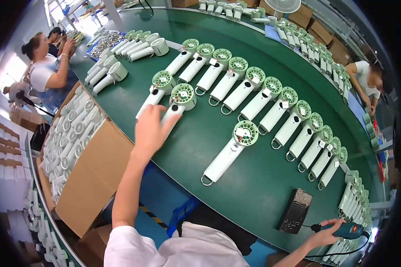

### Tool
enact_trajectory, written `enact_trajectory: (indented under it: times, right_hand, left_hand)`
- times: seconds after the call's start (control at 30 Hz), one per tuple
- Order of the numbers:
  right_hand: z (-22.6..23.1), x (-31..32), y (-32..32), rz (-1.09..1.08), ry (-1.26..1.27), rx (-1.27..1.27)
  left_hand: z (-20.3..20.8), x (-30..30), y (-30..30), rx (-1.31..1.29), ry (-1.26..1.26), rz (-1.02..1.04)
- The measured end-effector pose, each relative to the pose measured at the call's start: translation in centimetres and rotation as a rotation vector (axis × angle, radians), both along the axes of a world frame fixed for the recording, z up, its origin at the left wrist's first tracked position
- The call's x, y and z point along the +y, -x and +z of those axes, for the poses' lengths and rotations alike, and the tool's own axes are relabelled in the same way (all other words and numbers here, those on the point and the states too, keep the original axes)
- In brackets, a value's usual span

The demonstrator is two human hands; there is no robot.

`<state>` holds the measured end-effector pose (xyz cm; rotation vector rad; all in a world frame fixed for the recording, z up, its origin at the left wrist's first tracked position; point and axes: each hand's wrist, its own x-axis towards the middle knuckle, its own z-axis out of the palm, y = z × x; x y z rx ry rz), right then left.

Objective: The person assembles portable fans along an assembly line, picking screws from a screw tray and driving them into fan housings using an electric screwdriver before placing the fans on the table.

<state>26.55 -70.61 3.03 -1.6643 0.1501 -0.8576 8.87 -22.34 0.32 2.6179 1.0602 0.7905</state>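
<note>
My left hand (pixel 149 133) has its thumb and fingers around the white handle of a handheld fan (pixel 183 96) with a pale green round head, lying on the green table. A second such fan (pixel 163 80) lies just beyond it. My right hand (pixel 327 233), at the lower right, is closed on a teal electric screwdriver (pixel 348 230) with a black nose and cable. Its tip points at a black box of small screws (pixel 297 209). Between my hands another handheld fan (pixel 223 158) lies alone, its green head open with a white piece and red wire inside.
A curved row of similar fans (pixel 249 100) crosses the table. More white parts (pixel 109 75) and a blue tray of metal pieces (pixel 107 44) stand far left. A carton of white housings (pixel 71 138) sits beside the table's left edge. People (pixel 53 73) work at left and far right (pixel 365 82).
</note>
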Motion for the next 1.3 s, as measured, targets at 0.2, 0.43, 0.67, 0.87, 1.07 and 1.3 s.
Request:
enact_trajectory:
  times: [0.2,0.43,0.67,0.87,1.07,1.3]
  right_hand:
    - [0.3,1.0,0.4,0.055,0.025,-0.017]
    - [0.2,0.4,0.1,0.010,0.040,0.000]
    - [0.1,0.2,0.1,0.019,0.011,-0.019]
    - [0.0,0.0,0.0,0.024,-0.021,-0.019]
    - [0.2,0.4,0.1,0.024,-0.032,-0.023]
    - [0.1,0.0,-0.1,0.003,-0.017,-0.005]
  left_hand:
    - [0.1,-2.0,-0.6,-0.013,0.318,0.032]
    - [2.1,-6.0,-0.7,-0.336,0.268,-0.115]
    - [3.6,-8.1,-1.0,-0.338,0.224,-0.173]
    - [4.3,-8.9,-1.3,-0.335,0.223,-0.200]
    - [4.7,-9.3,-1.7,-0.350,0.230,-0.196]
    - [5.0,-9.6,-1.8,-0.362,0.219,-0.218]
